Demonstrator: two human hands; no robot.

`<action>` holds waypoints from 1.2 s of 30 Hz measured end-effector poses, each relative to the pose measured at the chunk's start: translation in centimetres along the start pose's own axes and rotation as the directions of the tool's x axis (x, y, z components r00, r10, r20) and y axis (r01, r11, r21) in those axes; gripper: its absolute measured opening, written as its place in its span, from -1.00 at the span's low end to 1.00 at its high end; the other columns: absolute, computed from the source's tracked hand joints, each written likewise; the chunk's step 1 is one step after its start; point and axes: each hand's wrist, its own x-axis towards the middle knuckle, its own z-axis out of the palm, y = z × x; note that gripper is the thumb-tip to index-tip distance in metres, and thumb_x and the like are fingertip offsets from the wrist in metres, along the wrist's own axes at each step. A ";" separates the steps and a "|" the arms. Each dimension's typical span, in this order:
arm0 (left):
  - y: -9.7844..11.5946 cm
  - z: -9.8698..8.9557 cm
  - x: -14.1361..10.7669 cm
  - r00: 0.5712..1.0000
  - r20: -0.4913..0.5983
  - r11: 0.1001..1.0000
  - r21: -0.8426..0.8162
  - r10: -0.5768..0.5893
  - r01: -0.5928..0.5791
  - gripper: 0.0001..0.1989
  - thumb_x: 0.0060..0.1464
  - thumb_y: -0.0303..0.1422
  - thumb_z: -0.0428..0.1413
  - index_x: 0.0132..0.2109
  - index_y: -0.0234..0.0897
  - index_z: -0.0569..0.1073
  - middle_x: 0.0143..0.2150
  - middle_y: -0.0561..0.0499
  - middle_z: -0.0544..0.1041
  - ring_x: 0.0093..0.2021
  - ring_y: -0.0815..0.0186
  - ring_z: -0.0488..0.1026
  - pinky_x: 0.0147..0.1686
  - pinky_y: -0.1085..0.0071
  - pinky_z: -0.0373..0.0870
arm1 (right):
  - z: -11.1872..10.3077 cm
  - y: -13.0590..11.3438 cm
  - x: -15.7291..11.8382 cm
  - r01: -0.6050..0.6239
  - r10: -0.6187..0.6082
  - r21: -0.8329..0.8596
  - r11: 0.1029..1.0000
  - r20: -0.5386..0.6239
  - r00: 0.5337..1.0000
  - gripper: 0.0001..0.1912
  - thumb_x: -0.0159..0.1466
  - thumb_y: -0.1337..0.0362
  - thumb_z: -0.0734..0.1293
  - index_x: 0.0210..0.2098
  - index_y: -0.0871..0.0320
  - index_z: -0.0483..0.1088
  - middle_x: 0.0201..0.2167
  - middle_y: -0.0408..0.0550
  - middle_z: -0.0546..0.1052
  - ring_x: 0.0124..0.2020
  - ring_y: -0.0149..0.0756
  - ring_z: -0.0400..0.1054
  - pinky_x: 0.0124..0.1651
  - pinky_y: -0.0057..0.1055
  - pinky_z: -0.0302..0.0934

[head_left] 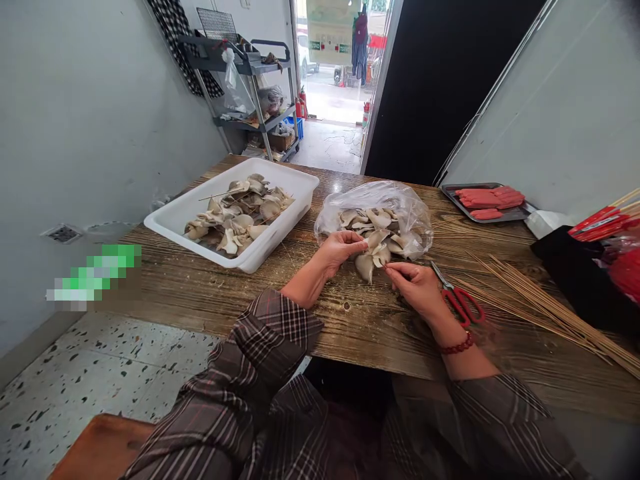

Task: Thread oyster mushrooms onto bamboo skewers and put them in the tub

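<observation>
A cluster of grey-white oyster mushrooms [374,257] is held just above the wooden table, in front of an open plastic bag. My left hand [340,252] pinches it from the left between thumb and fingertips. On the other side, my right hand [416,285] is closed, its fingertips pinching the cluster's lower right edge. Behind both hands the clear plastic bag [400,193] holds more oyster mushrooms [375,218]. Red-handled scissors [463,303] lie right beside my right hand. To the left, a white plastic tub [260,257] contains many torn oyster mushrooms [240,217], with a thin skewer across them.
Long bamboo skewers [545,300] are spread over the table's right side. Behind them a dark tray [515,212] carries pink-red sausages [487,198]. A black box [580,267] with red-wrapped sticks stands far right. Beyond the table is a shelf cart [240,67] beside a doorway.
</observation>
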 end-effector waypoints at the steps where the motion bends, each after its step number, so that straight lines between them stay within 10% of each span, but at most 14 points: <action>1: 0.0 0.0 0.0 1.000 0.005 1.000 0.001 0.006 -0.006 -0.75 -0.28 -0.33 0.37 -0.49 -0.37 0.49 -0.50 0.04 0.48 -0.48 0.48 0.30 -0.41 0.47 0.13 | 0.1 0.0 0.0 -0.007 0.007 0.006 1.000 0.002 1.000 -0.67 0.19 0.08 0.33 -0.33 0.19 0.62 -0.69 -0.15 0.42 -0.67 -0.42 0.17 -0.57 -0.44 0.04; 18: 1.5 -0.5 -0.3 0.988 0.079 0.970 -0.197 -0.131 0.145 -0.49 -0.25 -0.05 0.38 -0.24 -0.38 0.56 -0.35 -0.07 0.57 -0.45 0.35 0.46 -0.41 0.37 0.45 | -1.2 0.8 0.6 -0.155 0.146 0.381 0.911 0.054 0.988 -0.70 0.10 0.04 0.44 -0.35 0.17 0.56 -0.67 -0.22 0.34 -0.65 -0.50 0.08 -0.64 -0.53 -0.07; 26: 1.9 -1.0 0.1 0.994 -0.110 0.966 -0.256 0.014 -0.042 -0.62 0.01 -0.09 0.26 -0.28 -0.38 0.50 -0.35 -0.09 0.59 -0.43 0.39 0.51 -0.40 0.47 0.41 | -2.7 0.6 0.4 -0.184 0.154 0.394 0.900 0.107 0.982 -0.71 0.10 0.06 0.45 -0.35 0.17 0.55 -0.68 -0.24 0.28 -0.66 -0.50 0.05 -0.63 -0.50 -0.10; 31: 2.5 -1.5 0.2 0.940 -0.301 0.962 -0.165 0.162 -0.219 -0.71 0.04 -0.17 0.24 -0.30 -0.35 0.45 -0.41 0.00 0.55 -0.45 0.43 0.49 -0.33 0.46 0.42 | -4.8 0.2 0.3 -0.082 0.141 0.548 0.833 -0.068 0.988 -0.74 0.07 0.08 0.48 -0.35 0.12 0.52 -0.69 -0.28 0.18 -0.66 -0.50 -0.05 -0.62 -0.48 -0.17; 36: 1.8 -1.4 0.7 0.946 -0.272 0.982 -0.011 0.177 -0.187 -0.85 0.04 -0.32 0.20 -0.31 -0.34 0.47 -0.43 0.02 0.53 -0.48 0.43 0.44 -0.38 0.47 0.36 | -5.2 -0.3 0.3 -0.070 0.146 0.606 0.792 -0.077 0.986 -0.72 0.06 0.04 0.48 -0.43 0.08 0.42 -0.69 -0.30 0.07 -0.67 -0.49 -0.16 -0.62 -0.44 -0.22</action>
